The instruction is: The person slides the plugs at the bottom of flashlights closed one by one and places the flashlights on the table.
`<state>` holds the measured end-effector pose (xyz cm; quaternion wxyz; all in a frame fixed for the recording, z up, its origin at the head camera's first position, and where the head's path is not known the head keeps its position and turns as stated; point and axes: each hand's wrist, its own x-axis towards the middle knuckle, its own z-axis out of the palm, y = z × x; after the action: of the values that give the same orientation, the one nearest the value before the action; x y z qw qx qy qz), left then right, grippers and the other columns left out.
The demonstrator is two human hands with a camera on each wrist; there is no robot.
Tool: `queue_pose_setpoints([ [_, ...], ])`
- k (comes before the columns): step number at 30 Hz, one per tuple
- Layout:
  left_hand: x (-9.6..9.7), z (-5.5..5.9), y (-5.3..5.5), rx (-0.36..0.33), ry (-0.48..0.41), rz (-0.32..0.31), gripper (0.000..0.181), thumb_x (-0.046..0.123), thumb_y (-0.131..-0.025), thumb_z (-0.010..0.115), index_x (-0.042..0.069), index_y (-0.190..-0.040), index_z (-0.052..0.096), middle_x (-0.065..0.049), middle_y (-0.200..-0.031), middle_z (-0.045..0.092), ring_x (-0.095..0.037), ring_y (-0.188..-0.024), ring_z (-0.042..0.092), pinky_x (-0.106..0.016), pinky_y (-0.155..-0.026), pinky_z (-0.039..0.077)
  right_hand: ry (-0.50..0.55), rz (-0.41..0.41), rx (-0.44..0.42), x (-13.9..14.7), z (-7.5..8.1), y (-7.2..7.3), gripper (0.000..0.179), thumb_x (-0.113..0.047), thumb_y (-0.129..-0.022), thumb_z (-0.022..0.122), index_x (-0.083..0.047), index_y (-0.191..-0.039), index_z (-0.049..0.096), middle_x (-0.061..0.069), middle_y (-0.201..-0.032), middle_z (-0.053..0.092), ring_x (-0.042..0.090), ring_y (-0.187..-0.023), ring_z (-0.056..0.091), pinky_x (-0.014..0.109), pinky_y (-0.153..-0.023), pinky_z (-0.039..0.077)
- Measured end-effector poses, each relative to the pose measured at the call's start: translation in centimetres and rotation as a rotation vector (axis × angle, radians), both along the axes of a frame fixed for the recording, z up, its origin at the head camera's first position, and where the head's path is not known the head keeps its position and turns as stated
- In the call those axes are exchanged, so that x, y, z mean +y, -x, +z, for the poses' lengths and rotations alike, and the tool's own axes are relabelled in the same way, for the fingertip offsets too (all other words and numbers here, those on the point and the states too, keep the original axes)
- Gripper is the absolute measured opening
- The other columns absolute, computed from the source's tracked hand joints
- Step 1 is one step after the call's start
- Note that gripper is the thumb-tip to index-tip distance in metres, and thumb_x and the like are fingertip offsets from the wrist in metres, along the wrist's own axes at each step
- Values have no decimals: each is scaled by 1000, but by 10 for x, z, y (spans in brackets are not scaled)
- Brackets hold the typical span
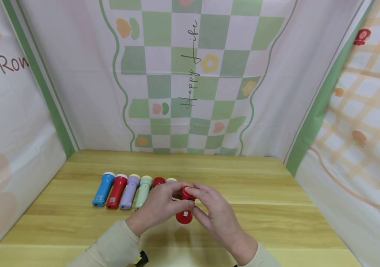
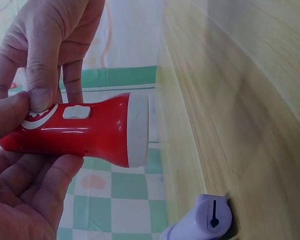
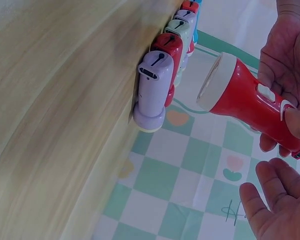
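Observation:
A red flashlight [image 1: 183,218] with a white head rim and a white slide switch is up off the table, between both hands, its head pointing down. My left hand [image 1: 158,204] grips its body with thumb and fingers. At the tail end, my right hand [image 1: 218,213] pinches it, index finger over the end. The left wrist view shows a thumb on the white printed mark of the flashlight [image 2: 105,127]. In the right wrist view, some fingers stretch out beside the tail of the flashlight [image 3: 245,95].
Several flashlights lie in a row left of centre: a blue one [image 1: 103,189], a red one [image 1: 117,191], a lavender one [image 1: 130,191], a pale green one [image 1: 144,193] and more partly hidden behind my left hand. Patterned fabric panels [image 1: 191,74] enclose the wooden table [image 1: 260,222].

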<state>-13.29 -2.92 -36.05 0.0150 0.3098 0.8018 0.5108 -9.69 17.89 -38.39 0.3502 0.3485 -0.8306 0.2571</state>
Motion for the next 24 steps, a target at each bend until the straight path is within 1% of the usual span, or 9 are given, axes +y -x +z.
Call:
queue_pose_setpoints([
  [2, 0, 0, 0, 0, 0, 0, 26, 27, -94, 78, 24, -120, 74, 15, -102, 75, -4, -96, 70, -24, -86, 60, -1, 1, 0, 0, 0, 0, 59, -2, -82, 85, -18, -136, 67, 8, -134, 70, 32, -122, 67, 51, -92, 61],
  [7, -1, -1, 1, -8, 2, 0, 27, 29, -94, 78, 24, -120, 74, 16, -103, 75, -4, -96, 70, -24, -87, 60, -10, -15, -47, 1, 0, -1, 56, -6, -84, 84, -20, -136, 68, 7, -136, 69, 30, -127, 65, 49, -97, 60],
  [11, -1, -1, 2, -6, 8, -2, 26, 30, -94, 77, 24, -120, 74, 16, -102, 75, -5, -96, 70, -24, -86, 59, -15, -18, -62, 1, 0, -1, 56, -7, -85, 84, -20, -137, 67, 7, -137, 68, 29, -127, 65, 49, -97, 59],
  [18, -1, -1, 3, -11, 27, -6, 25, 32, -95, 77, 27, -120, 73, 17, -101, 74, -5, -96, 70, -24, -86, 59, -31, -18, -58, 3, 1, -2, 53, -12, -90, 81, -20, -140, 65, 11, -137, 68, 31, -125, 66, 52, -95, 60],
  [21, -1, -1, 3, -16, 34, -11, 26, 34, -95, 76, 28, -120, 73, 17, -102, 74, -5, -96, 70, -24, -85, 59, -38, -27, -76, 4, 1, -2, 52, -14, -92, 80, -21, -141, 64, 9, -138, 68, 30, -127, 65, 51, -96, 60],
  [24, -1, -1, 3, -20, 37, -16, 27, 36, -96, 75, 27, -122, 73, 17, -102, 75, -5, -96, 70, -24, -84, 60, -38, -25, -62, 4, 2, -2, 48, -17, -94, 78, -20, -140, 65, 8, -137, 68, 30, -126, 65, 50, -95, 60],
])
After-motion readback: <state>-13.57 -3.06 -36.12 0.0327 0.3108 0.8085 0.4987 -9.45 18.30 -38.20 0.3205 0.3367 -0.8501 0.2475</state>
